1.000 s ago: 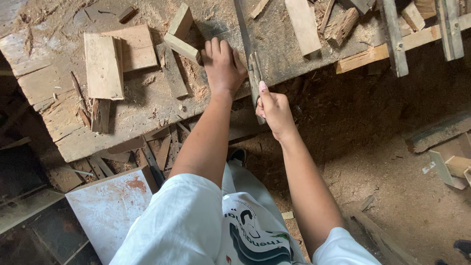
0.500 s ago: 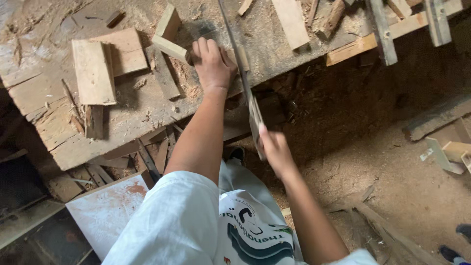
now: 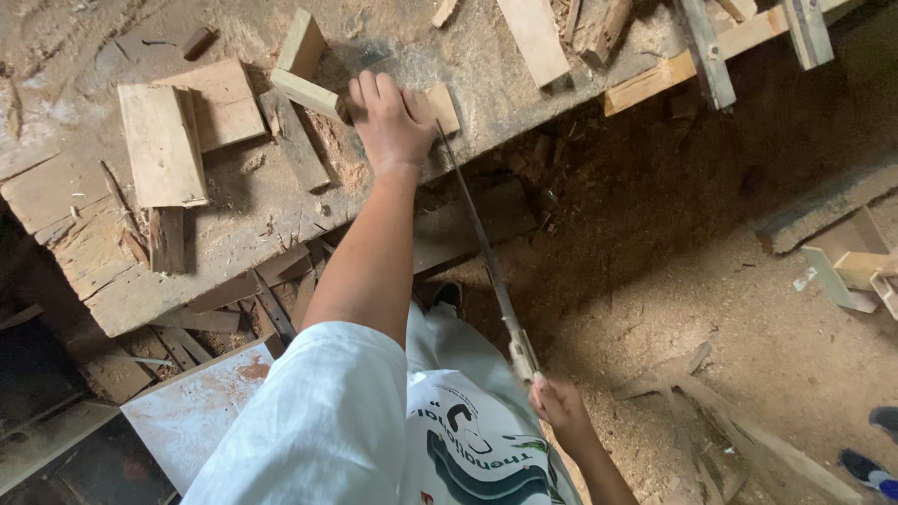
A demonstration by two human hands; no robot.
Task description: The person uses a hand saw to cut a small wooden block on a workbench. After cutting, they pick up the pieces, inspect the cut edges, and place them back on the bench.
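Wooden strip [image 3: 374, 101], pale and narrow, lies flat on the workbench [image 3: 281, 210] under the left hand [image 3: 391, 123], whose fingers are spread and pressed down on it, pinning it near the bench's front edge. At the right side of that hand the thin blade of a handsaw [image 3: 482, 252] meets the strip's end and slopes down and back off the bench. The right hand [image 3: 561, 409] is closed around the saw's handle, low and close to the body, well away from the bench.

Around the left hand lie offcuts: a short block [image 3: 301, 44] just beyond the strip, a dark narrow strip [image 3: 296, 140] just beside it, and two flat boards [image 3: 164, 145] overlapping further left. Sawdust covers the bench top. A longer plank [image 3: 535, 37] lies further along the bench to the right, beside a pale rail [image 3: 725, 42]. Below the bench edge sit scraps of wood, and a white panel [image 3: 192, 416] with rusty stains lies by the person's left side.

The left arm reaches straight forward, elbow extended; the right forearm is drawn back with the elbow bent, a white sleeve [image 3: 318, 421] covering the left shoulder.
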